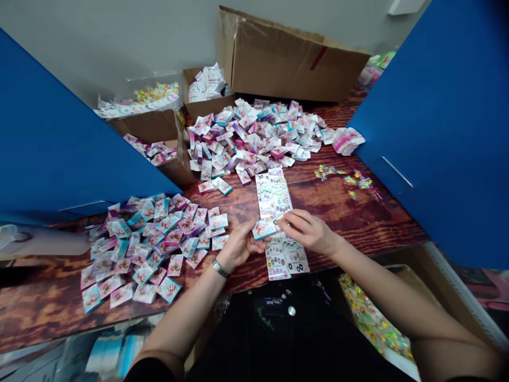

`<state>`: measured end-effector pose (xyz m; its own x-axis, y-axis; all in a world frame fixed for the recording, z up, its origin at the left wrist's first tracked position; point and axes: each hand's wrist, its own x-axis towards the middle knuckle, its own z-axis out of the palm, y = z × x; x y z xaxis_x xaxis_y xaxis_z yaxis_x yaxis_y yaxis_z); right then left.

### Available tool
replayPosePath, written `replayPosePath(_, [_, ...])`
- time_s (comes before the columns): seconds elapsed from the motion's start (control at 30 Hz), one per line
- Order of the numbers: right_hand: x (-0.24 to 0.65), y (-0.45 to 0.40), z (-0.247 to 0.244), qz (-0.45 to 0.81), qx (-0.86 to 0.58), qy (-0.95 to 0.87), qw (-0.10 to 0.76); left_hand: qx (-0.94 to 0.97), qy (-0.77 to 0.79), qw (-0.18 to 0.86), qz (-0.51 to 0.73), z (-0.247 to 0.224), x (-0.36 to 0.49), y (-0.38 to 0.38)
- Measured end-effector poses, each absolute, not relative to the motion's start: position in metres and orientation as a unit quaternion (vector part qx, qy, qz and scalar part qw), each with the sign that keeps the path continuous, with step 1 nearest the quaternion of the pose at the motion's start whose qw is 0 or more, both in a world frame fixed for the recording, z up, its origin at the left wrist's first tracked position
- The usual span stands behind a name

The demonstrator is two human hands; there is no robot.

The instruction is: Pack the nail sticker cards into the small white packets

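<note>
My left hand (240,245), with a metal watch band at its wrist, is closed on a small printed box (264,229) showing a hand picture. The box lies on its side in the fingers, its right end towards my right hand (308,229). Pinched together at that end, my right fingers have a tiny orange spot at their tips; what they hold is too small to make out. Under both hands, strips of sticker sheets (278,260) with small oval designs lie on the table, partly covered by the hands and box.
A heap of boxes with raised flaps (254,138) lies at the back; a pile of closed boxes (147,244) is at left. Small colourful packets (358,180) lie at right. Cartons (294,63) stand behind. Blue panels (441,132) flank the wooden table (330,196). Below right is a packet-filled carton (374,313).
</note>
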<state>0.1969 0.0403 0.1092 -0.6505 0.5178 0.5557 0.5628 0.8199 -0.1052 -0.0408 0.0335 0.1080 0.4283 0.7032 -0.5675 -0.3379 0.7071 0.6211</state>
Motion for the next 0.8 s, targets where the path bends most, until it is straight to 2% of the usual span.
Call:
replayPosePath(0.37, [0.198, 0.039, 0.118, 0.017, -0.290, -0.912, 0.289, 0.287, 0.436, 0.785, 0.334, 0.114, -0.036, 0.029])
replayPosePath(0.53, [0.191, 0.033, 0.122, -0.012, -0.292, -0.907, 0.303, 0.338, 0.445, 0.751, 0.351, 0.114, -0.033, 0.026])
replayPosePath(0.7, [0.184, 0.027, 0.128, -0.005, -0.388, -0.866, 0.313, 0.323, 0.447, 0.744, 0.377, 0.117, -0.032, 0.026])
replayPosePath(0.8, [0.181, 0.025, 0.135, 0.057, -0.411, -0.854, 0.314, 0.357, 0.455, 0.716, 0.391, 0.119, -0.031, 0.025])
